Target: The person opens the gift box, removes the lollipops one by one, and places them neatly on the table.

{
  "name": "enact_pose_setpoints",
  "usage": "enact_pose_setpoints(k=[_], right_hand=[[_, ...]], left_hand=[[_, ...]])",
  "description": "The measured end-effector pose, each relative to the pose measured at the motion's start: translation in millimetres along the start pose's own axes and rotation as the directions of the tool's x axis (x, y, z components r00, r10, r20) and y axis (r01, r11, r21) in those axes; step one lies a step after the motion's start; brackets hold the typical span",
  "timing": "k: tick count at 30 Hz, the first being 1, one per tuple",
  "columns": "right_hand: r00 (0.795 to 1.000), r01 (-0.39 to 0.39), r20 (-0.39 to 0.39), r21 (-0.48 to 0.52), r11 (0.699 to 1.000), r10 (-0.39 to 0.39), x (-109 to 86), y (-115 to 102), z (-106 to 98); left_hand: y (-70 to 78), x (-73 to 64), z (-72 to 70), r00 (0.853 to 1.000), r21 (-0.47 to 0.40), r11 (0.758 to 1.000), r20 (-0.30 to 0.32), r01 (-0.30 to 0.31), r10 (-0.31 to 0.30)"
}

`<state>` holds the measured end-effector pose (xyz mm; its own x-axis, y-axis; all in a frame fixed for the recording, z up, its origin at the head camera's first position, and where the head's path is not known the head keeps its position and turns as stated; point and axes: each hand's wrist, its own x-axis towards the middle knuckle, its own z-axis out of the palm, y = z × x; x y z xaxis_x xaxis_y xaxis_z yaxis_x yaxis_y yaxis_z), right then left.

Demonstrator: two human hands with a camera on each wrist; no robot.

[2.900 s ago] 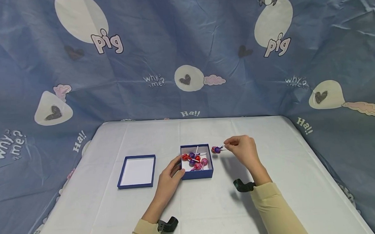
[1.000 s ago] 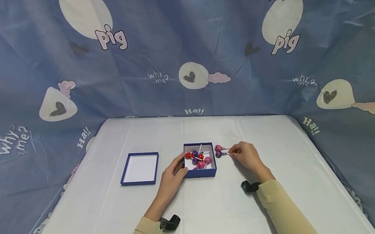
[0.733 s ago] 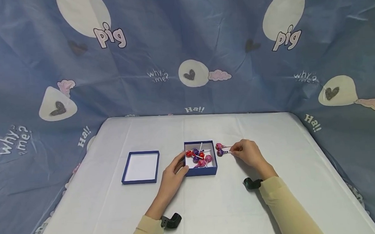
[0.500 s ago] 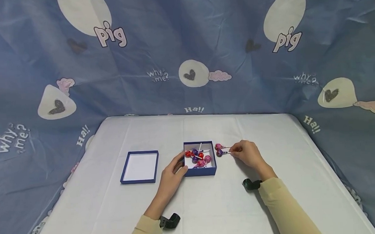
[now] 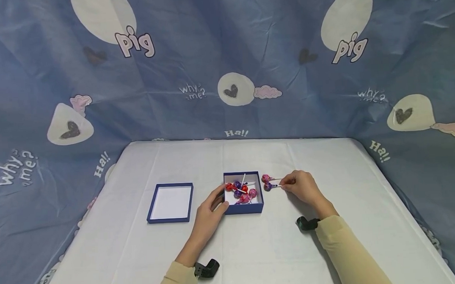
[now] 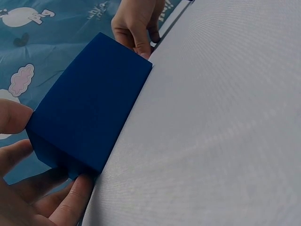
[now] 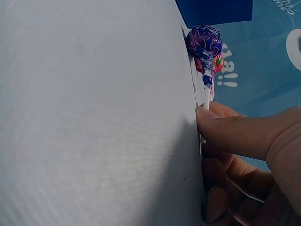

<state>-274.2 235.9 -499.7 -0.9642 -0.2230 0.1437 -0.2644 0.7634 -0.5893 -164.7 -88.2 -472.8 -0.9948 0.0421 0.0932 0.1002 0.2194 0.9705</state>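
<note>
My left hand [image 5: 208, 215] holds the open blue box [image 5: 242, 208] at its left side, thumb at the near corner, as the left wrist view also shows. Inside lie several wrapped lollipops [image 5: 244, 198], red, purple and pink, with white sticks crossing. Right of the box, a purple lollipop [image 5: 267, 186] lies on the table with its head towards the box. My right hand [image 5: 302, 188] pinches its white stick [image 7: 207, 97] between thumb and finger. Just behind it lies a pink lollipop [image 5: 265, 178], its stick roughly parallel; the purple head partly hides it in the right wrist view.
A shallow blue box lid [image 5: 170, 203] with a white inside lies left of the box. Everything sits on a white-covered table [image 5: 262, 250]. Behind it hangs a blue printed cloth [image 5: 195, 113].
My right hand, earlier raised with a lollipop, has come down; the purple lollipop now lies beside the pink one. My left hand stays at the box. The head view has shifted slightly.
</note>
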Motion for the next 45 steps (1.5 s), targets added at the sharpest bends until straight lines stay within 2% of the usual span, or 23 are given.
enact_pose_setpoints(k=[15,27,32,37,45], right_hand=[[0.999,-0.042,0.028,0.005,0.999,0.042,-2.4,-0.8,-9.4],[0.998,-0.018,-0.057,0.004,1.0,0.018,-2.3,-15.7,-25.0],[0.997,-0.035,-0.069,0.022,0.999,0.036,-1.0,-19.6,-29.5],[0.995,-0.02,-0.095,0.037,0.999,0.023,2.1,-30.3,-33.5],[0.992,0.024,-0.121,0.052,0.998,-0.018,4.6,-49.5,-29.6]], left_hand=[[-0.8,0.9,0.5,1.0,-0.003,1.0,-0.004,0.004,-0.004],[-3.4,0.9,0.9,1.0,-0.015,1.0,-0.001,-0.009,0.008],[-4.0,1.4,1.4,1.0,-0.02,1.0,-0.002,-0.009,0.009],[-4.3,1.1,1.5,1.0,-0.021,1.0,-0.006,-0.006,0.006],[-1.3,0.1,1.8,1.0,-0.006,1.0,-0.002,-0.002,0.002]])
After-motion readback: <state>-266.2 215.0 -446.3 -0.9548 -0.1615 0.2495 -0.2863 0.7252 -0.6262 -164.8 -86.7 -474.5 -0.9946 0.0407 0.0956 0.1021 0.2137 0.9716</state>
